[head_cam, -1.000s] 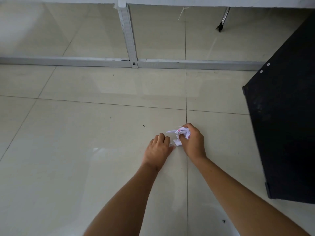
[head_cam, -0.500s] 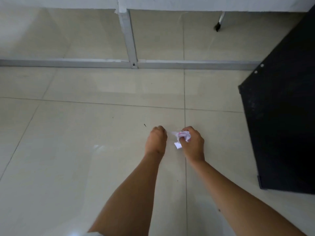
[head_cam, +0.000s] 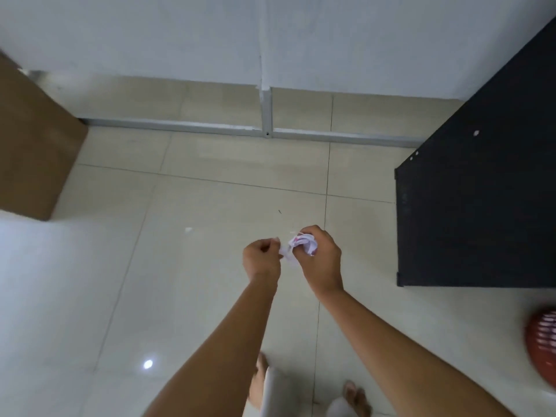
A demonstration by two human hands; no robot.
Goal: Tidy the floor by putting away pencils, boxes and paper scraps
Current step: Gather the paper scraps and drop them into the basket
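Observation:
A crumpled wad of white paper scraps (head_cam: 302, 245) with pink marks sits in my right hand (head_cam: 320, 260), whose fingers are curled around it. My left hand (head_cam: 261, 260) is just to its left, fingers pinched on a small white scrap (head_cam: 285, 252) that touches the wad. Both hands are held up above the beige tiled floor (head_cam: 195, 266), in the middle of the view. One tiny white fleck (head_cam: 188, 229) lies on the tiles to the left of my hands.
A black cabinet (head_cam: 481, 206) stands close on the right. A red slotted basket (head_cam: 544, 347) shows at the right edge. A brown panel (head_cam: 33, 152) fills the left. A metal frame rail (head_cam: 210, 129) runs along the white wall (head_cam: 180, 34). My bare feet (head_cam: 355, 395) are at the bottom.
Both hands have lifted off the floor with the paper scraps. The view has pulled back and up, bringing the brown panel, the red basket and my feet into sight.

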